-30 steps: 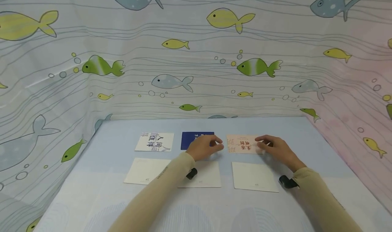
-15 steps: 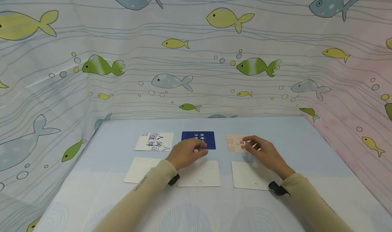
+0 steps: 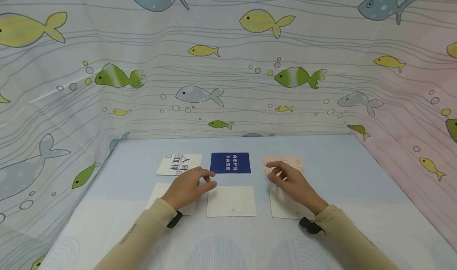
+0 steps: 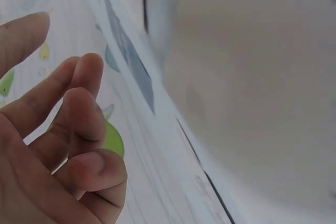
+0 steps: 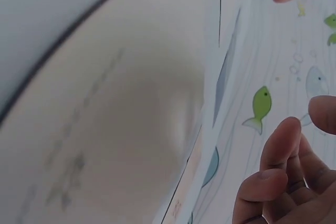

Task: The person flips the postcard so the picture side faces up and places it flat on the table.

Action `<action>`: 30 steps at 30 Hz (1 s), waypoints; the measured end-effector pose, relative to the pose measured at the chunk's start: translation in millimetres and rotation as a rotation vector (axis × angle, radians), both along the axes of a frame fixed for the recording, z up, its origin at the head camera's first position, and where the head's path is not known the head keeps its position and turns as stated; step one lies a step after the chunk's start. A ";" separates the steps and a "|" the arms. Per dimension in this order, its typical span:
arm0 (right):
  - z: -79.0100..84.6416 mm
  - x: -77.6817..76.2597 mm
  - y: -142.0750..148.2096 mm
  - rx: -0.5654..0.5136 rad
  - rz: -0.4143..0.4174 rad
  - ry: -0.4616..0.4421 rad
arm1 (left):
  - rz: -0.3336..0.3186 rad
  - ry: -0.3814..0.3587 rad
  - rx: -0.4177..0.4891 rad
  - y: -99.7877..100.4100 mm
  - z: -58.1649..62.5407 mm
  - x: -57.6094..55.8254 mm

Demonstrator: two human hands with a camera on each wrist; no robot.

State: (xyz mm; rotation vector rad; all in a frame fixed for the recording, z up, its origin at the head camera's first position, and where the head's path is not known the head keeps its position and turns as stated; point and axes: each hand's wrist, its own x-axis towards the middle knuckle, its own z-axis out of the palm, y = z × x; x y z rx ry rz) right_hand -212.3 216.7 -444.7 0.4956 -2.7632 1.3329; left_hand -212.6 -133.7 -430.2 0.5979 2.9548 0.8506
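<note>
My left hand hovers over the left cream card and the near edge of a white card with purple lettering. Its fingers are loosely bent, thumb apart, with nothing held. My right hand is above the right cream card and covers part of a pale pink card. Those fingers are relaxed and hold nothing either. Between the hands lie a dark blue card with white lettering and the middle cream card. In the wrist views, left fingers and right fingers are bare.
All the cards lie flat on a pale blue and white tabletop, in two rows. A fish-patterned sheet stands behind the table and along both sides.
My left hand has moved left and nearer, uncovering the blue card and the middle cream card. My right hand has moved left and nearer, from the pink card's right edge. The cards keep their places.
</note>
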 end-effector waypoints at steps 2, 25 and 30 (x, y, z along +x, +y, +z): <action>1.3 1.3 -5.7 -0.005 0.007 -0.014 | 0.004 -0.010 0.004 -10.7 -1.8 3.9; 12.1 3.8 -45.3 -0.026 0.058 -0.088 | 0.107 -0.089 0.033 -143.1 3.5 22.1; 14.0 0.4 -55.8 -0.009 0.061 -0.102 | 0.106 -0.139 0.015 -160.4 -0.8 12.8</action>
